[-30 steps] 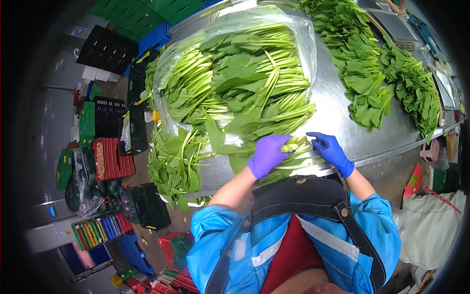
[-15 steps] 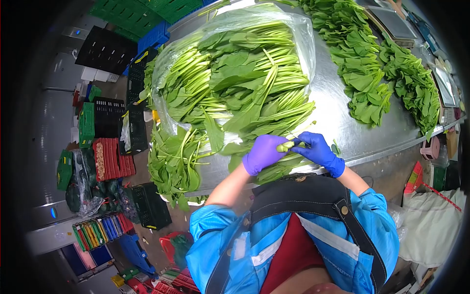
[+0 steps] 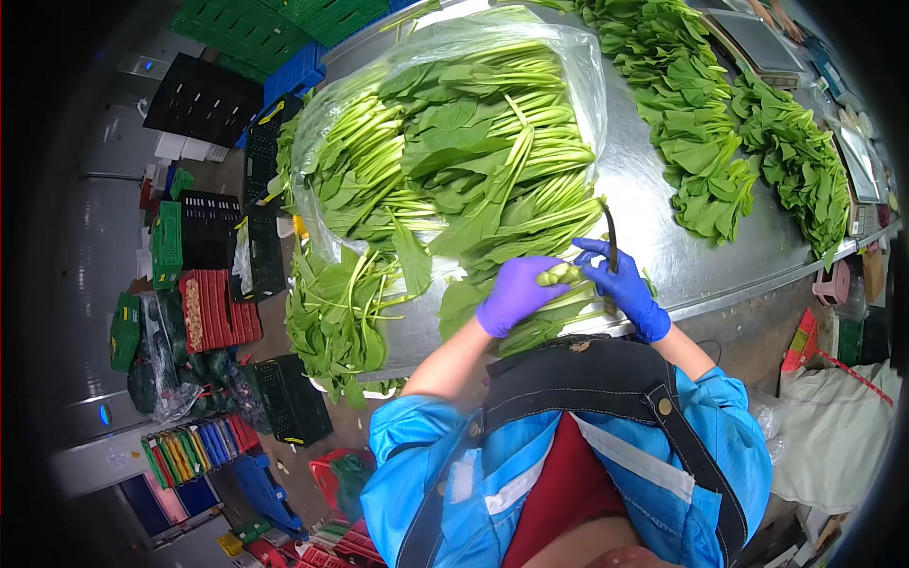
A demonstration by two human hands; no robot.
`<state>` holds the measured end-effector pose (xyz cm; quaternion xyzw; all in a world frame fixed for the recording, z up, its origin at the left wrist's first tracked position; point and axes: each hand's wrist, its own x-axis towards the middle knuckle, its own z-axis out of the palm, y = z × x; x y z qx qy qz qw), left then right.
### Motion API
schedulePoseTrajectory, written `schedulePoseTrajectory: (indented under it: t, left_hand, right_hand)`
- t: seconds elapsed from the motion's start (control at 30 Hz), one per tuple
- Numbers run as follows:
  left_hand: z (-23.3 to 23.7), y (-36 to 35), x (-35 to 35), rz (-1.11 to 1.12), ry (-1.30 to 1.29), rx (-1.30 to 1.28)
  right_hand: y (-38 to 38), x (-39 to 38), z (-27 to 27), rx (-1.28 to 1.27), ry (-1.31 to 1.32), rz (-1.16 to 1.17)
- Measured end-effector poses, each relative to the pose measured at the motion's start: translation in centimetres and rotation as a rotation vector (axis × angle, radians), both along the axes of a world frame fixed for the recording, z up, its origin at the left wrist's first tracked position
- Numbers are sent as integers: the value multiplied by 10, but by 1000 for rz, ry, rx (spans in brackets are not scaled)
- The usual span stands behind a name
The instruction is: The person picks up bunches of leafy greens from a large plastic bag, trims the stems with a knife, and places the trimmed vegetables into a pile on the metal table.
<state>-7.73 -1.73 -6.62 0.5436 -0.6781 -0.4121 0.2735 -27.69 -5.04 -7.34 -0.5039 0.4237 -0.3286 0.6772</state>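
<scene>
My left hand (image 3: 519, 295), in a purple glove, is closed around a bunch of leafy greens, whose pale cut stem ends (image 3: 559, 275) point right. My right hand (image 3: 620, 287), in a blue glove, is just right of those ends and holds a dark curved blade (image 3: 611, 232) that stands up between its fingers. Beyond both hands, a large pile of greens (image 3: 473, 142) lies on an opened clear plastic bag (image 3: 589, 90). Loose greens (image 3: 331, 317) lie left of my hands at the table edge.
The metal table (image 3: 630, 189) bears two long rows of greens, one in the middle (image 3: 701, 142) and one at the right (image 3: 795, 161). Scales (image 3: 860, 166) stand at the far right. Crates (image 3: 213, 308) are stacked at left. Another person's hands (image 3: 778, 17) show at top right.
My right hand has drawn slightly back from the stem ends and opened its fingers somewhat. The dark blade now stands upright in view. My left hand has shifted slightly with the bunch.
</scene>
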Motion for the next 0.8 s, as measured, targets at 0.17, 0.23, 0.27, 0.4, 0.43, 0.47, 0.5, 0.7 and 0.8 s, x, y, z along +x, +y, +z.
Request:
schedulePoseTrajectory:
  t: [0.17, 0.23, 0.27, 0.4, 0.43, 0.47, 0.5, 0.7, 0.8]
  left_hand:
    - [25, -1, 8, -60, 31, 102]
    - [41, -3, 11, -75, 47, 137]
    - [46, -3, 14, -89, 65, 175]
    - [55, 7, 26, -68, 80, 69]
    - [64, 8, 27, 26, 30, 3]
    - [70, 9, 27, 121, -19, -63]
    - [71, 9, 25, 124, -20, -62]
    - [41, 4, 9, 93, -139, -239]
    - [27, 0, 17, 31, -41, -102]
  right_hand:
    - [6, 9, 3, -407, 113, 182]
    - [5, 13, 4, -463, 34, 161]
    - [4, 14, 5, -495, -18, 137]
    - [-3, 8, 15, -26, -33, 87]
    - [-3, 7, 16, -28, -33, 87]
    - [-2, 7, 18, 2, 14, 109]
    - [1, 7, 20, 35, 62, 132]
    - [6, 24, 16, -407, 153, 99]
    - [9, 19, 5, -468, 247, 146]
